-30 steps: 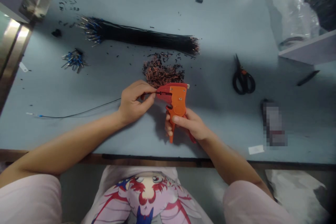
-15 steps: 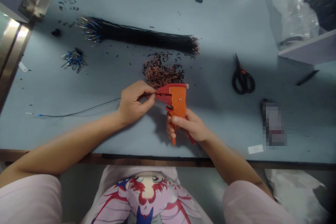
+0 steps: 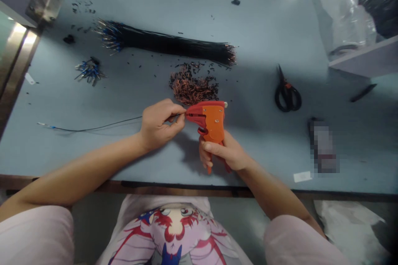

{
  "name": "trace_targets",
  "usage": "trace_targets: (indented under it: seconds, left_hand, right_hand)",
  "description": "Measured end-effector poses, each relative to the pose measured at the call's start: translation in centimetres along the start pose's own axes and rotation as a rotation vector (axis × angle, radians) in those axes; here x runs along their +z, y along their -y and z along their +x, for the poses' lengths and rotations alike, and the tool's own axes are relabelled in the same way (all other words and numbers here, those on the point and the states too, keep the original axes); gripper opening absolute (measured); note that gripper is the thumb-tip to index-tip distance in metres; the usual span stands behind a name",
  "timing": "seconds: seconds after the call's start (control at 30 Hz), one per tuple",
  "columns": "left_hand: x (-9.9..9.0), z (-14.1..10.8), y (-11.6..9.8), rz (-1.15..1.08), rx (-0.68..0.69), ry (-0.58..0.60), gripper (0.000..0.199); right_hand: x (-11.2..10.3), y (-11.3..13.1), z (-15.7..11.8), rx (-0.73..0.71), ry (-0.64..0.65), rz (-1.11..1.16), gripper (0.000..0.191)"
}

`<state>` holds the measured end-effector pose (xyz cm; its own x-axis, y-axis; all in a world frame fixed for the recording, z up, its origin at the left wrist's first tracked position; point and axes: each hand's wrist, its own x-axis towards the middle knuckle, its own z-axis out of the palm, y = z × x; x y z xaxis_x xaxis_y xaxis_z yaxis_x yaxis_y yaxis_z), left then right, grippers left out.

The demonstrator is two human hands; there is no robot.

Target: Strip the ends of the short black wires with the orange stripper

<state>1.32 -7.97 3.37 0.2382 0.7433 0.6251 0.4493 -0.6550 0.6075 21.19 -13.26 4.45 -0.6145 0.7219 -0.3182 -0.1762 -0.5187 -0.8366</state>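
My left hand pinches a thin black wire near its right end, beside the red jaws of an orange and red wire stripper. From that hand the wire runs left to a blue and silver terminal at its far end. My right hand is wrapped round the stripper's handles. Whether the wire's tip lies between the jaws is hard to see. Just behind the stripper is a pile of copper and black wire scraps. A long bundle of black wires lies beyond, with blue terminals at its left end.
Loose blue terminals lie in a small heap at left. To the right are black scissors, a blurred-out dark object, a white label and a black pen-like item. Clear plastic bags stand at the back right.
The wire stripper and my right hand have shifted slightly to the right. The wire's terminal end has moved a little right and up; my left hand still pinches the wire.
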Motion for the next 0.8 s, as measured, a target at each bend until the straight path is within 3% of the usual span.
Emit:
trace_targets:
  seconds: [0.2,0.37,0.6,0.8]
  left_hand:
    - [0.1,0.2,0.3,-0.019,-0.089,-0.044,0.008]
    - [-0.2,0.4,0.8,-0.008,-0.171,-0.122,0.006]
    - [0.0,0.1,1.0,-0.039,-0.15,-0.167,0.005]
    - [0.1,0.0,1.1,-0.016,-0.12,-0.152,0.003]
  right_hand:
    - [-0.4,0.2,0.3,-0.016,-0.033,0.246,0.035]
    - [-1.8,2.2,0.1,-0.069,-0.182,0.462,0.026]
    - [-1.5,0.8,0.3,0.019,-0.051,0.395,0.029]
    - [-1.4,0.1,0.0,0.03,-0.03,0.281,0.03]
